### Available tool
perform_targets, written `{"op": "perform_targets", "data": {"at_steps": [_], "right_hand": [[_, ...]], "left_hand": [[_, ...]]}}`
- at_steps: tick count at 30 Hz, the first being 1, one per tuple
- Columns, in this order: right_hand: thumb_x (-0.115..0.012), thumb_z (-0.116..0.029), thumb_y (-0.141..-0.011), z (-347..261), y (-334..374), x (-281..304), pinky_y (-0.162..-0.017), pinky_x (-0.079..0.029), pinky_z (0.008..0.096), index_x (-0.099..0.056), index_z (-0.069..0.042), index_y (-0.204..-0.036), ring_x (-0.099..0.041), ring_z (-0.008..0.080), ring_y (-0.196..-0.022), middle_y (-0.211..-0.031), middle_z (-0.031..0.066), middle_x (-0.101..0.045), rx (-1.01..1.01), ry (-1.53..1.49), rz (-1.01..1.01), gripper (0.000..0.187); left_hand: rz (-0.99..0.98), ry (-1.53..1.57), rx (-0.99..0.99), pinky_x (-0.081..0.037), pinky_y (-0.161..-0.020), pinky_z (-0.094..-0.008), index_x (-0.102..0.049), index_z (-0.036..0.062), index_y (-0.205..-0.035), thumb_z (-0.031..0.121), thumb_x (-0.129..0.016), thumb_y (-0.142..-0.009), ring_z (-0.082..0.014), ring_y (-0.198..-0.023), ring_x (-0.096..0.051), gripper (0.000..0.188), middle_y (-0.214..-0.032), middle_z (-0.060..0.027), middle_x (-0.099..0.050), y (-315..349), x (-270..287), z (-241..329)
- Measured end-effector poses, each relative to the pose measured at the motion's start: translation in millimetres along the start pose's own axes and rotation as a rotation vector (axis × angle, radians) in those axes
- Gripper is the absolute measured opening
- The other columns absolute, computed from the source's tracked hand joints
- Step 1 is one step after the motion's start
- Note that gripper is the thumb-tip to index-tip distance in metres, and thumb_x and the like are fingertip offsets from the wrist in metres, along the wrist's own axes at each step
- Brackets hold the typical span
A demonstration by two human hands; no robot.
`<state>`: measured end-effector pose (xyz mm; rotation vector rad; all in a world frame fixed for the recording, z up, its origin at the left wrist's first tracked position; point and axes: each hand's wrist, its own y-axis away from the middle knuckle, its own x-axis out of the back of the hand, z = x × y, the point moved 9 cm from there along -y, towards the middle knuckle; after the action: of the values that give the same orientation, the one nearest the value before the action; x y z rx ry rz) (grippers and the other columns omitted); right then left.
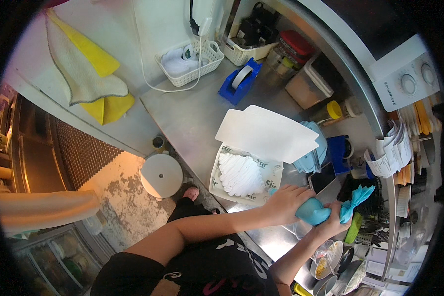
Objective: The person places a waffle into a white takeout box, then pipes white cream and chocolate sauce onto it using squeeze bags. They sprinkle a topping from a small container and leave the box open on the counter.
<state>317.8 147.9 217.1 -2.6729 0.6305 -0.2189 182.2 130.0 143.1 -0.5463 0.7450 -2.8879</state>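
A light-blue piping bag (313, 211) lies across both my hands, its filled part bulging between them. My right hand (333, 220) is closed round its gathered back end, and the loose tail sticks out beyond my fingers. Further forward, my left hand (284, 203) wraps the bag near its tip, which is at the near right corner of an open white cardboard box (216, 178). Rows of white piped cream (239, 173) cover much of the printed paper lining. The box's lid (266, 132) stands folded back, away from me.
On the steel counter (182, 116) stand a blue tape dispenser (240, 80), white baskets (191, 62) and lidded tubs (309, 82). A dark phone (322, 178) lies right of the box. Metal bowls (327, 259) crowd the near right. A round white-lidded bin (161, 175) is on the floor.
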Motion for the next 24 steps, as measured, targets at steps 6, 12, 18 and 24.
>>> {"op": "perform_targets", "data": {"at_steps": [6, 12, 18, 24], "right_hand": [[-0.065, 0.003, -0.071, -11.3, 3.3, 26.1, -0.054, -0.042, 0.0282, -0.057, 0.002, -0.078, -0.052, 0.0152, -0.057, -0.067, 0.0065, -0.056, -0.033, -0.11, 0.088, 0.011], [-0.058, -0.011, -0.078, -60.2, -0.8, 104.7, -0.065, -0.042, 0.029, -0.055, 0.0, -0.08, -0.051, 0.0173, -0.068, -0.069, 0.0041, -0.05, 0.051, -0.396, 0.055, 0.012], [-0.065, -0.014, -0.076, -63.1, 19.4, 193.1, -0.067, -0.044, 0.0295, -0.057, 0.001, -0.086, -0.052, 0.0154, -0.068, -0.069, 0.0039, -0.054, 0.16, -0.235, 0.655, 0.02], [-0.071, -0.009, -0.074, -11.1, 13.5, 180.0, -0.062, -0.046, 0.0309, -0.06, 0.002, -0.081, -0.054, 0.0155, -0.064, -0.071, 0.0065, -0.058, 0.087, -0.208, 0.527, 0.017]], "left_hand": [[0.103, -0.055, -0.079, -0.041, -0.089, -0.0437, -0.051, 0.0113, -0.114, 0.015, -0.078, -0.056, -0.0338, -0.105, -0.054, 0.063, -0.117, -0.012, -0.053, 0.9, 22.2, 35.0], [0.334, 0.0, -0.47, -0.039, -0.09, -0.0461, -0.047, 0.0139, -0.113, 0.014, -0.081, -0.058, -0.0361, -0.116, -0.046, 0.064, -0.128, -0.0151, -0.041, 47.0, 25.5, 80.2], [0.231, 0.097, -0.353, -0.036, -0.097, -0.0496, -0.038, 0.012, -0.12, 0.025, -0.085, -0.06, -0.0398, -0.119, -0.041, 0.077, -0.133, -0.0213, -0.033, 74.8, -15.9, 42.4], [-0.034, 0.096, -0.149, -0.031, -0.106, -0.0448, -0.026, 0.0006, -0.133, 0.033, -0.088, -0.056, -0.0382, -0.128, -0.036, 0.104, -0.141, -0.026, -0.028, 44.5, -53.3, 6.4]]}}
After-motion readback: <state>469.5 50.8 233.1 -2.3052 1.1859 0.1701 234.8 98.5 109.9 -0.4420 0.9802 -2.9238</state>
